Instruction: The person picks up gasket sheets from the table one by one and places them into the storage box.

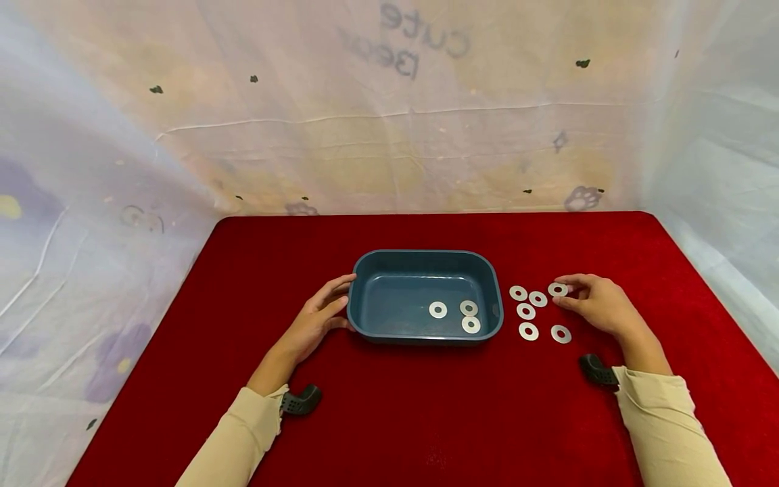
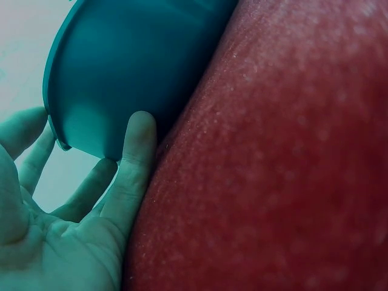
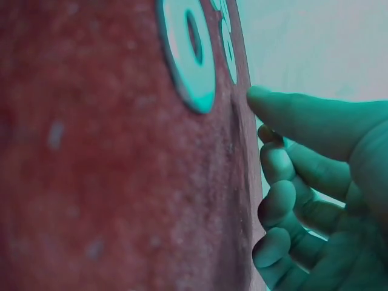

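A blue-grey rectangular tub [image 1: 395, 291] stands on the red cloth with three flat metal washers inside, one of them a washer [image 1: 438, 310] lying apart from the other two. My left hand [image 1: 312, 323] touches the tub's left end; extended fingers [image 2: 139, 136] rest against its outer wall in the left wrist view. To the right of the tub, several more washers lie flat on the cloth. My right hand [image 1: 599, 304] has its thumb and forefinger around the edges of the farthest-right washer in the back row [image 1: 557, 289]. In the right wrist view, that contact is hidden.
A washer [image 1: 561, 334] lies nearest my right wrist, with another washer [image 1: 529, 331] to its left. Red cloth [image 1: 426, 406] covers the table. Pale printed sheets [image 1: 365, 155] hang behind and at both sides. A dark wrist-worn device [image 1: 302, 400] sits at my left cuff.
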Action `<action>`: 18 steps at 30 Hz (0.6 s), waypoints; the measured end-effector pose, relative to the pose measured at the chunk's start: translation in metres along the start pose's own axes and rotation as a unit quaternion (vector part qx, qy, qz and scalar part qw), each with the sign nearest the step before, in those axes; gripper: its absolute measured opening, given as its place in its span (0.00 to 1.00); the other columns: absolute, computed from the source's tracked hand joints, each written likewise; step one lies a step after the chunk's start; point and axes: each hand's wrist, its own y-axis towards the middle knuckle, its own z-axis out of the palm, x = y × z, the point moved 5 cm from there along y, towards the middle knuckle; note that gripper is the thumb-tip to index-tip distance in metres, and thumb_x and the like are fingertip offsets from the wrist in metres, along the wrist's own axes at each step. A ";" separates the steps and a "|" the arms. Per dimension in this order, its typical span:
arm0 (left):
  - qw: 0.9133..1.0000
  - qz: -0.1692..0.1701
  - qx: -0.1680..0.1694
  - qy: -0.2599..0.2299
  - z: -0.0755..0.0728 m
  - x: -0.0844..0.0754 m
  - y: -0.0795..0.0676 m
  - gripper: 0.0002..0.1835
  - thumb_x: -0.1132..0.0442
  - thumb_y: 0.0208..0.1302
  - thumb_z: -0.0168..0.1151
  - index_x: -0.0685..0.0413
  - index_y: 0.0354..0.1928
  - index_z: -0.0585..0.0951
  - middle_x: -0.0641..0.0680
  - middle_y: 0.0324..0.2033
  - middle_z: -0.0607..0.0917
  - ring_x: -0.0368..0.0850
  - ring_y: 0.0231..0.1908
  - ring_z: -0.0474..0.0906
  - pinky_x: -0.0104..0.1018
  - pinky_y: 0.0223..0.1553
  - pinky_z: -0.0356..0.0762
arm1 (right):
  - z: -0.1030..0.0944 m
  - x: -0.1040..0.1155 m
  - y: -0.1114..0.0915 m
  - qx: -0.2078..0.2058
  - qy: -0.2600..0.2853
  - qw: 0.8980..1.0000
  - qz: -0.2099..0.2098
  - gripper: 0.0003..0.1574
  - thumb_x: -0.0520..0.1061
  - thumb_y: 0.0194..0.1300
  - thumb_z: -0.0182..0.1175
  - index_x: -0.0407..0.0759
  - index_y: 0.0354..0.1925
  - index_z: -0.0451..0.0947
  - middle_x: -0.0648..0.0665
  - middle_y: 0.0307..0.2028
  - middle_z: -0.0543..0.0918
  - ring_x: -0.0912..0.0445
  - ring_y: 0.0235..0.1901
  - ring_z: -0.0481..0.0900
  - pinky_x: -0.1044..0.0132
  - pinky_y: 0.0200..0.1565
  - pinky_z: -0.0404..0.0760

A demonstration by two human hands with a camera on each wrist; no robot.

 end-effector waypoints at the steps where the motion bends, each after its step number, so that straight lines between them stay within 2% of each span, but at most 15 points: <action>1: 1.000 0.000 0.000 0.000 0.000 0.000 0.000 0.27 0.57 0.79 0.47 0.49 0.76 0.59 0.63 0.70 0.65 0.44 0.51 0.78 0.37 0.45 0.84 | -0.001 0.000 0.000 -0.004 0.000 1.000 0.000 0.27 0.51 0.63 0.69 0.38 0.55 0.80 0.45 0.27 0.77 0.59 0.25 0.69 0.66 0.27 0.68; 14: 1.000 -0.005 -0.008 0.001 0.000 0.001 -0.001 0.27 0.57 0.79 0.47 0.49 0.76 0.60 0.61 0.70 0.65 0.44 0.47 0.79 0.37 0.43 0.84 | -0.004 0.001 -0.001 -0.030 0.007 0.999 -0.012 0.27 0.55 0.63 0.69 0.40 0.54 0.82 0.45 0.25 0.76 0.62 0.23 0.67 0.66 0.26 0.67; 18: 1.000 0.003 -0.003 -0.002 0.000 0.000 0.000 0.27 0.59 0.79 0.48 0.50 0.76 0.60 0.63 0.70 0.65 0.44 0.48 0.79 0.38 0.44 0.84 | -0.007 0.001 -0.001 -0.036 0.005 0.999 -0.011 0.27 0.55 0.63 0.68 0.41 0.54 0.82 0.45 0.25 0.76 0.63 0.23 0.67 0.66 0.26 0.66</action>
